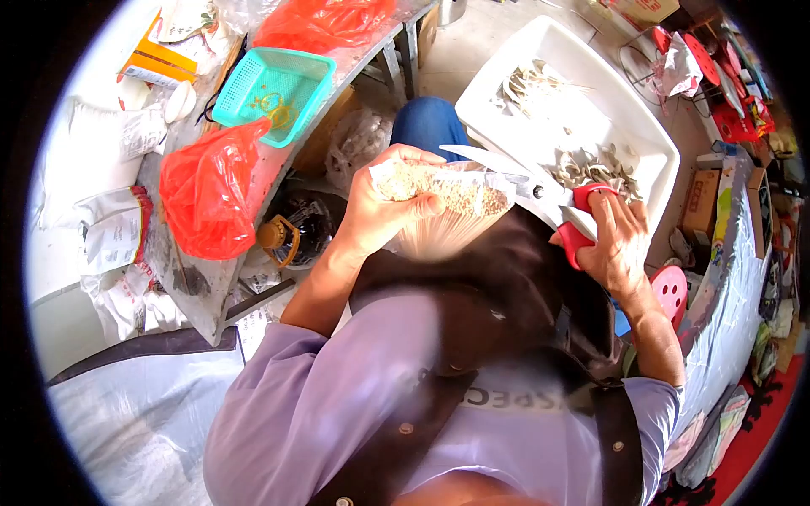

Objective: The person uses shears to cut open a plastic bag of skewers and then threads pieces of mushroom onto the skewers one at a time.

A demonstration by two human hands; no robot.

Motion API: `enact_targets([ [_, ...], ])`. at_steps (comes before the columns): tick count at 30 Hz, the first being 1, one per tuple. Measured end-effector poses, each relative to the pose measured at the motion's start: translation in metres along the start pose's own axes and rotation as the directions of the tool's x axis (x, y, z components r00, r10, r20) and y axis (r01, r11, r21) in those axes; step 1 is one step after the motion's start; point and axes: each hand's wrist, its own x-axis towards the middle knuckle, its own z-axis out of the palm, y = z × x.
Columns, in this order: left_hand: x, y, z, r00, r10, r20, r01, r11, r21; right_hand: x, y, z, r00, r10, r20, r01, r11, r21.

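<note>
My left hand (392, 198) is closed around a bundle of thin, pale stalks (443, 228), its blunt, light-brown ends facing up and the stalks fanning down toward my lap. I cannot make out exactly what the stalks are. In my right hand (620, 240) is a pair of scissors (540, 192), the fingers through its red handles. The scissor blades are apart and point left at the bundle's right end. One curved blade passes above the far side of the bundle; the other is partly lost against it.
Ahead to the right, a white plastic tub (561, 42) holds pale scraps in two heaps. On the left, a bench (190, 282) carries a turquoise basket (226, 101) with rubber bands and red plastic bags (211, 190). Below stands a dark bottle (308, 223). Boxes (700, 202) lie at right.
</note>
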Motion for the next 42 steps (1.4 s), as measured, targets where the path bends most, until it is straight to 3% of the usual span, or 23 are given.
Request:
enact_targets([
  [3, -0.001, 0.004, -0.001, 0.999, -0.033, 0.001, 0.033, 0.999, 0.005, -0.002, -0.006, 0.006, 0.999, 0.039, 0.035, -0.042, 0.993, 0.109],
  [8, 0.0, 0.002, 0.004, 0.999, -0.05, 0.017, 0.05, 0.999, -0.017, 0.008, -0.008, 0.003, 0.999, -0.024, -0.024, 0.025, 0.998, 0.063],
  [11, 0.001, -0.001, 0.001, 1.0, 0.025, 0.012, -0.026, 0.998, 0.051, 0.014, -0.009, 0.002, 0.998, -0.056, -0.015, 0.056, 0.997, 0.052],
  [14, -0.004, 0.001, -0.002, 0.999, -0.027, -0.021, 0.026, 0.999, -0.048, 0.005, -0.003, 0.008, 0.997, -0.078, 0.029, 0.076, 0.996, 0.054],
  [17, -0.004, 0.005, -0.009, 0.994, -0.103, -0.033, 0.103, 0.995, 0.0, -0.004, 0.002, 0.011, 0.995, -0.079, 0.063, 0.073, 0.994, 0.085],
  [20, -0.003, 0.003, -0.01, 0.995, -0.102, 0.005, 0.102, 0.994, -0.033, 0.0, 0.002, 0.008, 0.997, -0.047, 0.069, 0.039, 0.993, 0.108],
  [25, 0.001, 0.003, -0.001, 1.0, -0.016, 0.026, 0.014, 0.998, 0.068, 0.018, -0.009, 0.002, 0.996, -0.011, 0.088, -0.001, 0.991, 0.135],
  [30, -0.004, 0.003, 0.004, 1.0, 0.002, -0.004, -0.002, 0.997, 0.071, 0.015, -0.011, 0.004, 0.999, -0.001, 0.043, -0.004, 0.992, 0.125],
  [35, -0.001, 0.004, 0.002, 0.996, -0.092, -0.002, 0.092, 0.996, 0.006, -0.001, -0.011, 0.014, 0.994, 0.104, -0.03, -0.096, 0.977, 0.189],
  [42, -0.002, 0.005, 0.014, 0.998, -0.066, -0.009, 0.067, 0.996, 0.058, 0.017, -0.022, 0.012, 0.998, 0.004, -0.062, 0.0, 0.998, 0.064],
])
